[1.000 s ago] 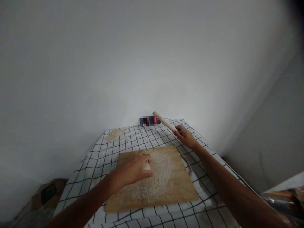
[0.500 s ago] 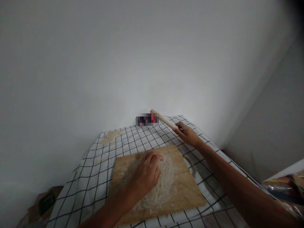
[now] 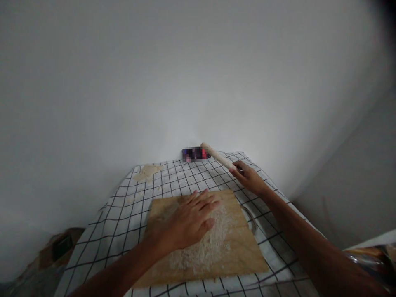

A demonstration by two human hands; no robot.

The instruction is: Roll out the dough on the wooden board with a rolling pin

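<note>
My left hand (image 3: pixel 194 218) lies palm down over the floured wooden board (image 3: pixel 244 255), its fingers spread. White flour (image 3: pixel 213 243) covers the middle of the board around it. Out past the board's far right corner, my right hand (image 3: pixel 247 176) is closed round the near end of a pale wooden rolling pin (image 3: pixel 219 157). The pin points away and to the left, its far end close to a dark and red item (image 3: pixel 194 154) that is blurred out. Whether the pin touches the cloth is hard to tell.
A white cloth with a black grid (image 3: pixel 173 177) covers the table. At its far left lies a flat pale patch of dough or flour (image 3: pixel 148 172). A round rim (image 3: pixel 250 218) shows beside the board. A brown box (image 3: pixel 58 247) stands low at left; shiny packaging (image 3: pixel 371 264) sits at right.
My left hand has opened from curled fingers to spread ones over the board. My right hand still holds the rolling pin. The view has shifted slightly.
</note>
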